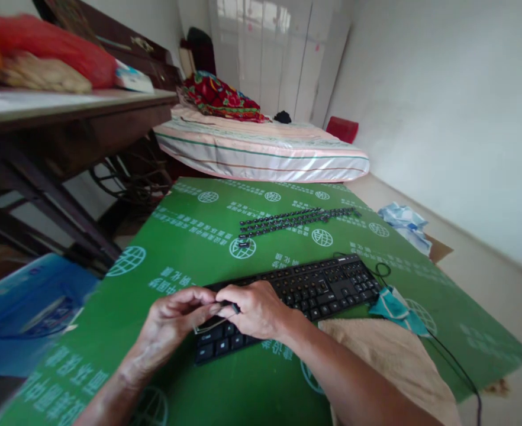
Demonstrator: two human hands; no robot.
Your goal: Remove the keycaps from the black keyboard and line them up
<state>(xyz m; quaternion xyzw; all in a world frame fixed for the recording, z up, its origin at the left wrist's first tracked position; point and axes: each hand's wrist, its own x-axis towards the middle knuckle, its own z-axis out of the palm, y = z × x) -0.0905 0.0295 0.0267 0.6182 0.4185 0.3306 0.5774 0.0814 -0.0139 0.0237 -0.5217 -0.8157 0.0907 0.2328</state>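
Over the left end of a black keyboard (pixel 314 290), my two hands meet with fingertips touching. My left hand (pixel 179 313) is closed in a pinch on a thin pale wire (pixel 212 326) that bends out below the fingers. My right hand (pixel 258 307) is closed too, with a small black piece, apparently a keycap (pixel 235 308), showing at its fingertips. Many positions on the keyboard look bare of caps, while caps sit at its lower left corner. Part of the keyboard is hidden under my hands. Beyond it, loose black keycaps (pixel 283 221) lie in rows.
The green printed tabletop (pixel 199 236) carries everything. A beige cloth (pixel 385 361) lies by my right forearm, beside a teal cloth piece (pixel 398 310) and the black cable (pixel 458 355). A blue bag (pixel 30 313) stands left, below a desk (pixel 87 112). Behind is a bed (pixel 261 151).
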